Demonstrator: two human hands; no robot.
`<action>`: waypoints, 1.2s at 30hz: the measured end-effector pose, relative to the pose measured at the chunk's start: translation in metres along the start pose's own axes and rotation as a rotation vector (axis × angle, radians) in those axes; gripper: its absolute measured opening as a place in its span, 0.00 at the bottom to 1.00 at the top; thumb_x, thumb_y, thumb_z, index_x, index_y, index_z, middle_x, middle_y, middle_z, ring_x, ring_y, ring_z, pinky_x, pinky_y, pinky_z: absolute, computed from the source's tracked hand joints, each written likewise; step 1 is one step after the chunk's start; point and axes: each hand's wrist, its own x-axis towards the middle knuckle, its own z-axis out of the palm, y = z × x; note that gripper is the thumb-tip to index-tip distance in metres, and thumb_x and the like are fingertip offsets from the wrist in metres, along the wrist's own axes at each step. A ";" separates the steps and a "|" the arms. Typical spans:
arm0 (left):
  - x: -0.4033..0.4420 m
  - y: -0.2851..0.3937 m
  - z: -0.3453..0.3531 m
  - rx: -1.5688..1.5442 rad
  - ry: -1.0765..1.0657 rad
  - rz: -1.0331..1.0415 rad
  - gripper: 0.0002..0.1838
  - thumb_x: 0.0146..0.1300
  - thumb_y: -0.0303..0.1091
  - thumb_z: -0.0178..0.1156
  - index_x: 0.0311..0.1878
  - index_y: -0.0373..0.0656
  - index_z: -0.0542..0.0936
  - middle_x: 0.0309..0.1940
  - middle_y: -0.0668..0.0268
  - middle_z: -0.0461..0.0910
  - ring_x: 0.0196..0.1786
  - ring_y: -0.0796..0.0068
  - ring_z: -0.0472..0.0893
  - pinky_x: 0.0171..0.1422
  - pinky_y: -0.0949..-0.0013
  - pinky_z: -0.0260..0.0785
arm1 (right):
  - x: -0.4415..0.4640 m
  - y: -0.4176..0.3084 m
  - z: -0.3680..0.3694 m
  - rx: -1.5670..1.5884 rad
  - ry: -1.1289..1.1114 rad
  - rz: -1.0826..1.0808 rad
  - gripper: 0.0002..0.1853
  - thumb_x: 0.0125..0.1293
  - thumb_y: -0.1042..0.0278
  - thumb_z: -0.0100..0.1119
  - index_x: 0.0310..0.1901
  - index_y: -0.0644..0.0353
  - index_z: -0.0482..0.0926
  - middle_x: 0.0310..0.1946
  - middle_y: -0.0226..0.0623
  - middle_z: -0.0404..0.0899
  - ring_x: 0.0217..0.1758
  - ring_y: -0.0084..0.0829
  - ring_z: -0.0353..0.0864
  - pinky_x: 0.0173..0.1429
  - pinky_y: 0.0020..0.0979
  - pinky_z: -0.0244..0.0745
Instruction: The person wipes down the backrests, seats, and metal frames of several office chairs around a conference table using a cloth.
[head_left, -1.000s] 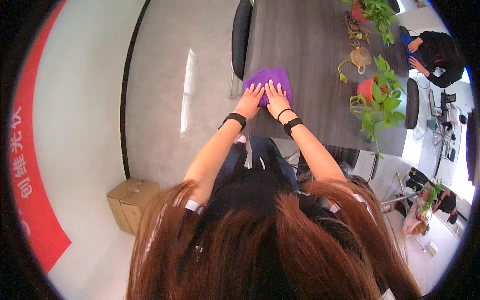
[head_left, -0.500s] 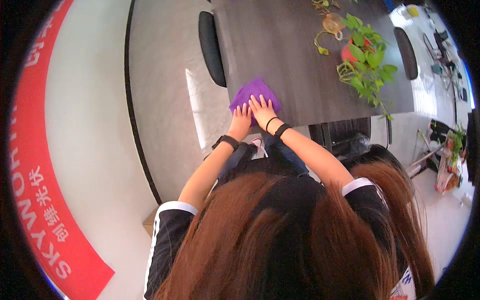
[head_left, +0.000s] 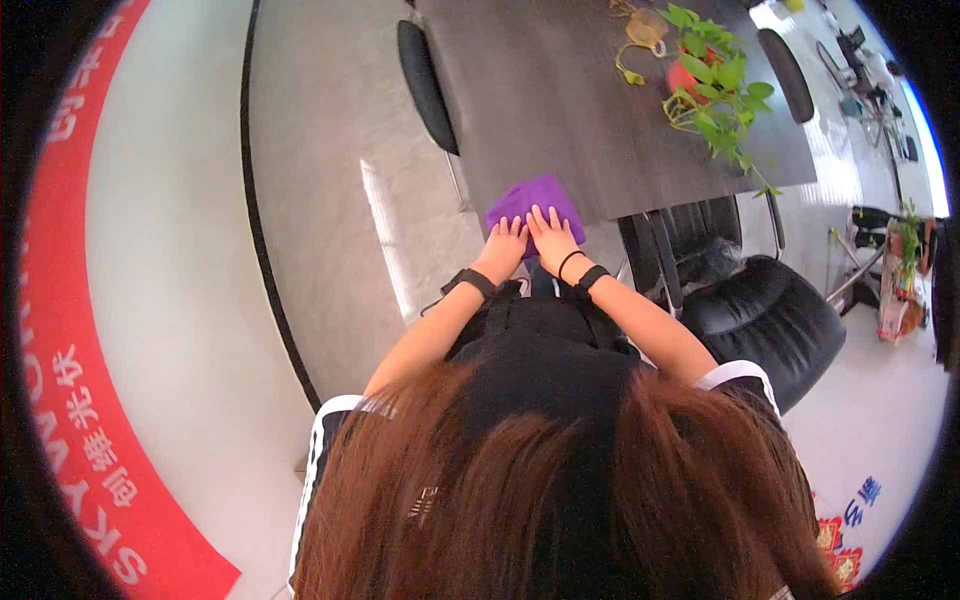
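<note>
A purple cloth (head_left: pixel 543 192) lies at the near left corner of the dark table (head_left: pixel 560 110). My left hand (head_left: pixel 503 250) rests on the cloth's left part, fingers stretched out over it. Just to the right, my right hand (head_left: pixel 553 240) presses on the same cloth with its fingers extended. The two hands are side by side, fingertips close together. Neither thumb shows clearly. Each wrist wears a black band, and a thin dark cord circles the right wrist too.
Trailing green plants in a red pot (head_left: pixel 688 78) and a glass vase (head_left: pixel 646 28) stand on the table's right side. A black office chair (head_left: pixel 765 320) is at the near right. Another black chair (head_left: pixel 425 85) borders the left edge. A red banner (head_left: pixel 90 400) runs along the left wall.
My view has shifted, showing more of the black chair at right. Both hands and the cloth are nearer the table's front edge, with the fingers still on the cloth.
</note>
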 end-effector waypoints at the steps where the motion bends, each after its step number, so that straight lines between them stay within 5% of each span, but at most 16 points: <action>1: -0.006 -0.001 0.003 -0.021 0.038 0.008 0.30 0.60 0.34 0.58 0.66 0.35 0.67 0.66 0.48 0.67 0.67 0.42 0.68 0.70 0.49 0.61 | -0.002 -0.005 -0.008 0.002 -0.042 -0.006 0.41 0.53 0.69 0.63 0.69 0.65 0.57 0.73 0.51 0.51 0.74 0.62 0.51 0.67 0.63 0.60; 4: -0.028 0.000 -0.010 -0.167 0.001 -0.037 0.34 0.55 0.35 0.65 0.64 0.35 0.67 0.66 0.49 0.67 0.68 0.43 0.67 0.70 0.52 0.61 | -0.002 -0.018 -0.012 -0.008 -0.082 -0.060 0.41 0.52 0.69 0.64 0.68 0.68 0.57 0.72 0.55 0.53 0.72 0.65 0.53 0.67 0.61 0.62; 9: -0.061 -0.012 0.000 -0.385 0.170 -0.083 0.26 0.57 0.36 0.62 0.59 0.39 0.72 0.55 0.52 0.77 0.58 0.50 0.75 0.59 0.52 0.70 | 0.004 -0.035 -0.015 -0.114 -0.109 -0.208 0.36 0.49 0.69 0.64 0.61 0.71 0.66 0.65 0.59 0.65 0.60 0.67 0.71 0.58 0.47 0.75; 12: -0.088 -0.020 -0.041 -0.592 0.026 -0.268 0.21 0.57 0.35 0.62 0.54 0.42 0.75 0.48 0.52 0.80 0.51 0.50 0.78 0.54 0.52 0.71 | 0.011 -0.058 -0.051 0.081 -0.160 -0.238 0.22 0.50 0.68 0.63 0.49 0.65 0.75 0.49 0.54 0.80 0.49 0.53 0.81 0.51 0.46 0.78; 13: -0.096 -0.024 -0.037 -0.643 0.136 -0.295 0.17 0.56 0.33 0.61 0.50 0.43 0.76 0.40 0.51 0.81 0.47 0.49 0.79 0.52 0.52 0.71 | 0.015 -0.064 -0.058 0.123 -0.163 -0.253 0.21 0.51 0.67 0.63 0.47 0.64 0.76 0.46 0.53 0.80 0.48 0.52 0.81 0.50 0.46 0.78; 17: -0.132 -0.045 -0.026 -0.767 0.480 -0.348 0.15 0.58 0.29 0.58 0.50 0.43 0.77 0.38 0.52 0.82 0.44 0.48 0.80 0.51 0.52 0.72 | 0.035 -0.090 -0.055 0.400 -0.134 -0.335 0.17 0.53 0.65 0.63 0.44 0.60 0.77 0.38 0.52 0.82 0.43 0.52 0.81 0.47 0.47 0.76; 20: -0.166 -0.064 -0.039 -0.857 0.481 -0.453 0.14 0.58 0.29 0.58 0.49 0.43 0.78 0.40 0.52 0.81 0.46 0.48 0.80 0.50 0.53 0.72 | 0.055 -0.121 -0.051 0.692 -0.160 -0.428 0.15 0.54 0.65 0.65 0.42 0.61 0.76 0.33 0.49 0.81 0.40 0.50 0.82 0.44 0.41 0.75; 28: -0.244 -0.124 -0.077 -0.909 0.609 -0.549 0.12 0.61 0.29 0.58 0.48 0.40 0.78 0.38 0.50 0.81 0.44 0.49 0.81 0.47 0.56 0.72 | 0.102 -0.216 -0.073 0.806 -0.268 -0.470 0.17 0.56 0.68 0.68 0.43 0.60 0.72 0.32 0.46 0.81 0.38 0.37 0.82 0.44 0.37 0.75; 32: -0.245 -0.168 -0.094 -0.856 0.700 -0.509 0.15 0.64 0.30 0.58 0.53 0.42 0.77 0.46 0.54 0.81 0.49 0.58 0.81 0.54 0.61 0.72 | 0.135 -0.207 -0.099 0.810 -0.009 -0.441 0.18 0.57 0.65 0.68 0.47 0.58 0.74 0.38 0.45 0.82 0.43 0.37 0.83 0.49 0.36 0.75; 36: -0.227 -0.221 -0.113 -0.845 0.740 -0.466 0.15 0.65 0.29 0.57 0.55 0.42 0.77 0.51 0.58 0.80 0.53 0.62 0.80 0.56 0.62 0.72 | 0.175 -0.160 -0.142 0.832 0.384 -0.132 0.24 0.59 0.62 0.68 0.53 0.68 0.76 0.45 0.45 0.83 0.47 0.35 0.82 0.55 0.33 0.75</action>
